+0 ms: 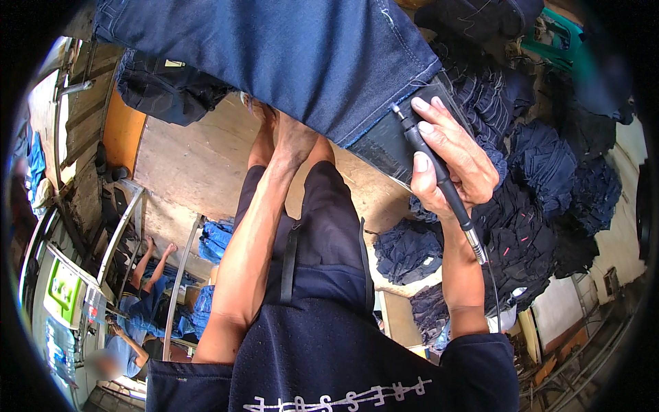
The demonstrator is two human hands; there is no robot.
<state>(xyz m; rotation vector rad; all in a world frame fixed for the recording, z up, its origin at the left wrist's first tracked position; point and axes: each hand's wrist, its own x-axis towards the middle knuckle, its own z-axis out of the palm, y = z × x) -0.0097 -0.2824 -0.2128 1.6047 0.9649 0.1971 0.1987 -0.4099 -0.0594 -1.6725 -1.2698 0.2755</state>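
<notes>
In my right hand [461, 152] is a slim black pen-shaped rotary tool [439, 168], with a metal tip and a thin cable trailing from its rear end. Thumb and fingers close around its barrel. The tip points at the hem of a dark blue denim garment [288, 62]; whether it touches the cloth I cannot tell. A flat dark board [381, 147] projects from under that hem, beside my right fingers. My left hand [294, 137] reaches beneath the denim, which hides its fingers and whatever they hold.
Heaps of dark denim garments [542, 165] lie on the right, with a green plastic chair [556, 41] behind. Another dark garment [168, 89] hangs at the left. Metal rails [180, 288] stand at lower left, where another person [141, 343] sits among blue cloth.
</notes>
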